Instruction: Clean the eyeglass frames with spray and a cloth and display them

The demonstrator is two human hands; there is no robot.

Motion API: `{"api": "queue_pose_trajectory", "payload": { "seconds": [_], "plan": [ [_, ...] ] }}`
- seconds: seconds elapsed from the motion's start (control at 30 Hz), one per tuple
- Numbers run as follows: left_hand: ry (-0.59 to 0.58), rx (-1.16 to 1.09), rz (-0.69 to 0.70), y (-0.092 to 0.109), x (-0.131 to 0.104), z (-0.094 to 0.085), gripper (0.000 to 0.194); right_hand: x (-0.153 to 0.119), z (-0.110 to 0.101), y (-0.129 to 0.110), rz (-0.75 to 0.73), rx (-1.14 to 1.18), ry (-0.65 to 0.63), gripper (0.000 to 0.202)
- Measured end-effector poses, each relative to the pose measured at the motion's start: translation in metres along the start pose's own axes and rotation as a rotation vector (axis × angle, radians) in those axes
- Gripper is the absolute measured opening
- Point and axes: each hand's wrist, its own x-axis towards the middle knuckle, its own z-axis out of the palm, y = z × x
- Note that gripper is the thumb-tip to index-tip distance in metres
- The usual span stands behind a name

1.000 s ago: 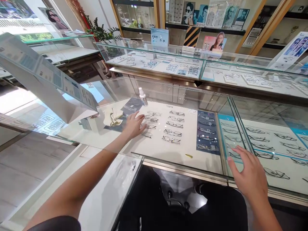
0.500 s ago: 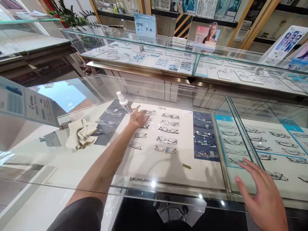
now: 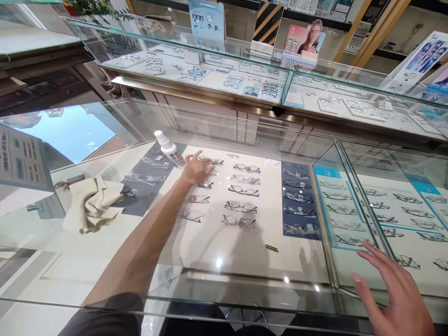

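My left hand (image 3: 196, 169) reaches far across the glass counter (image 3: 224, 247), its fingers spread and nothing in them. Just left of those fingers stands a white spray bottle (image 3: 170, 150) with a printed label; a small gap seems to lie between them, though I cannot tell for sure. At the right, my right hand (image 3: 395, 289) hovers over or rests lightly on the glass, fingers apart and holding nothing. A crumpled cream cloth (image 3: 94, 205) lies on the counter to the left of my left forearm. Rows of eyeglasses (image 3: 241, 205) show through the glass beneath my hands.
A printed sign (image 3: 24, 161) stands on the glass at the left. Dark display panels (image 3: 299, 200) with glasses flank the white one. Behind runs a second glass showcase (image 3: 196, 60) carrying a blue sign (image 3: 207, 23) and a tilted poster (image 3: 415, 60).
The view has shifted, so the bottle and cloth appear further left. My left hand stays beside the bottle with its fingers spread. My right hand sits slightly lower and further right in view.
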Motion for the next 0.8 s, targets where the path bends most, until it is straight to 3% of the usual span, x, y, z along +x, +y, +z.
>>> {"api": "queue_pose_trajectory", "payload": {
  "seconds": [0.13,0.23,0.37,0.43,0.5,0.67,0.8],
  "plan": [
    [0.036,-0.052,0.007,-0.002,0.002,0.004,0.035,0.0,-0.002,-0.004,0.01,-0.007,0.011,0.042],
    [0.085,-0.061,-0.025,0.005,-0.006,-0.004,0.03,0.002,-0.004,-0.013,0.01,-0.009,0.027,0.041],
    [0.178,-0.017,-0.112,0.024,-0.044,-0.032,0.031,0.007,-0.004,-0.022,0.0,-0.01,0.064,0.04],
    [0.163,0.042,-0.162,0.036,-0.072,-0.05,0.029,0.009,-0.003,-0.023,-0.003,-0.017,0.082,0.041],
    [0.055,0.131,-0.198,0.048,-0.104,-0.07,0.026,0.011,-0.001,-0.023,-0.002,-0.026,0.095,0.042],
    [-0.35,0.243,-0.281,0.07,-0.187,-0.121,0.025,0.012,0.003,-0.022,-0.001,0.0,0.123,0.043],
    [-0.453,0.297,-0.383,0.088,-0.249,-0.156,0.017,0.013,0.006,-0.021,0.006,0.021,0.136,0.045]
  ]
}}
